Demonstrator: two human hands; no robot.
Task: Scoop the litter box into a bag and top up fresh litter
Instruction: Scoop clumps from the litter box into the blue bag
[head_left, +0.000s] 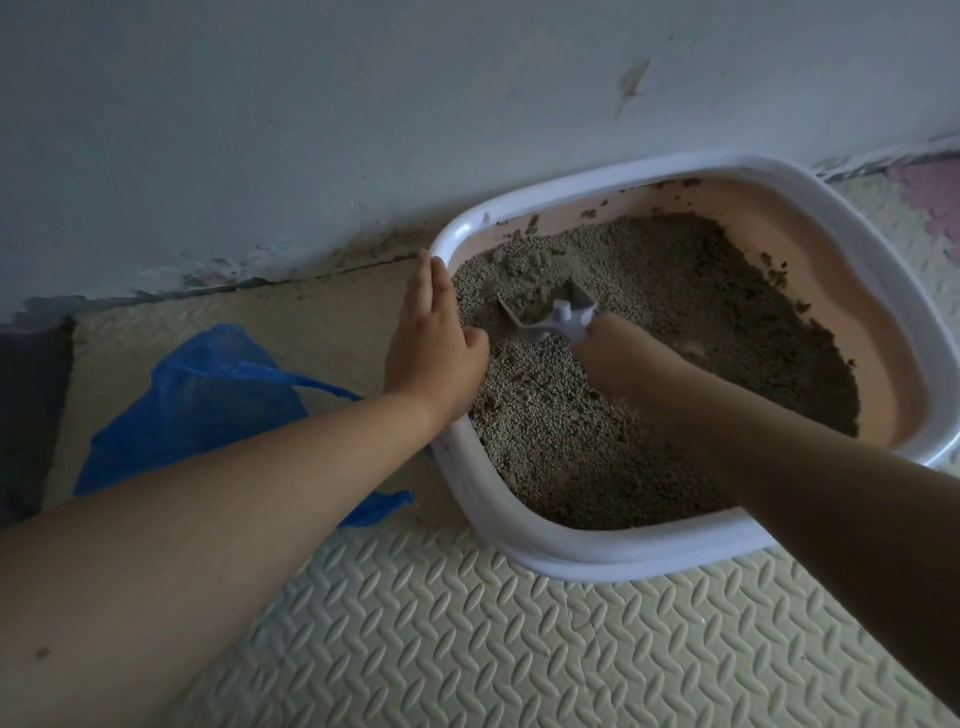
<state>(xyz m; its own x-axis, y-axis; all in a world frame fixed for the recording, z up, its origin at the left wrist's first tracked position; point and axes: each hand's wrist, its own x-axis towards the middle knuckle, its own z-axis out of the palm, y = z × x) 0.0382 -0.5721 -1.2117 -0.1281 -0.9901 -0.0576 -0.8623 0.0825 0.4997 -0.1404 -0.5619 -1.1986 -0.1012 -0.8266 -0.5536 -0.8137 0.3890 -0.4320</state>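
Note:
A white litter box (597, 551) with a pink inner wall stands on the floor against the wall, filled with grey-brown litter (649, 312). My right hand (618, 353) grips the handle of a grey plastic scoop (550, 314) whose blade is dug into the litter near the box's left side. My left hand (431, 332) lies flat with straight fingers on the box's left rim, thumb over the inside edge. A blue plastic bag (208, 405) lies crumpled on the floor left of the box, partly under my left forearm.
The floor is covered with cream embossed foam mats (467, 634). A pale painted wall (363, 104) runs close behind the box, with grime along its base. A pink mat piece (930, 192) shows at the far right.

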